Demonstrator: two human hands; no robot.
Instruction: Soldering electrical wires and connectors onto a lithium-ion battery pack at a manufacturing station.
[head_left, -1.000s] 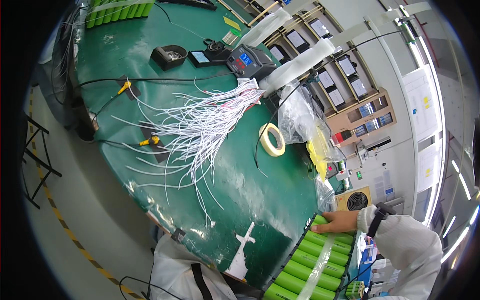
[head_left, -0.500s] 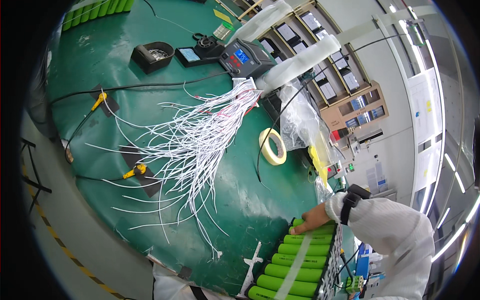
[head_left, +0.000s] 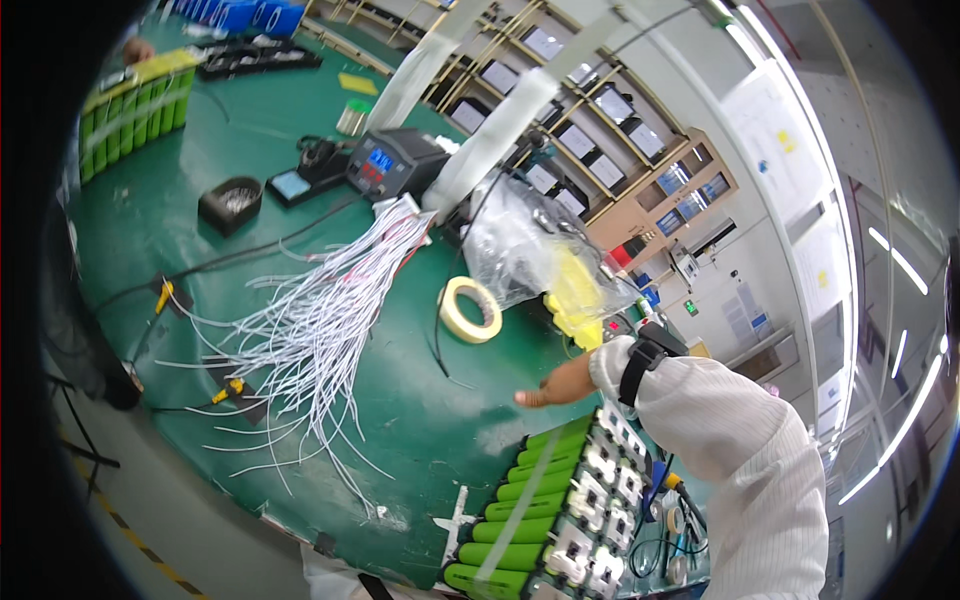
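Note:
My right hand (head_left: 557, 385) reaches in from the right, just beyond the far end of a battery pack (head_left: 530, 500). One outstretched digit points left, nothing shows in the hand, and the other fingers are mostly hidden. The pack is a row of green cylindrical cells with clear tape across them and metal strips on its right side. My left hand is out of view. A fanned bundle of thin white wires (head_left: 330, 310), with a few red ones, lies on the green table. A roll of pale yellow tape (head_left: 470, 310) rests to its right.
A soldering station (head_left: 395, 165) stands at the back, beside a black tray (head_left: 232, 205) of small metal bits. Yellow-handled clips (head_left: 235, 390) lie left of the wires. Plastic wrap (head_left: 510, 240) is heaped behind the tape. Another person's hand (head_left: 137, 48) is by a second green pack (head_left: 135, 115).
My right hand has lifted off the far end of the battery pack and moved left and up. The view has shifted, showing more of the pack's metal-stripped side and the far left.

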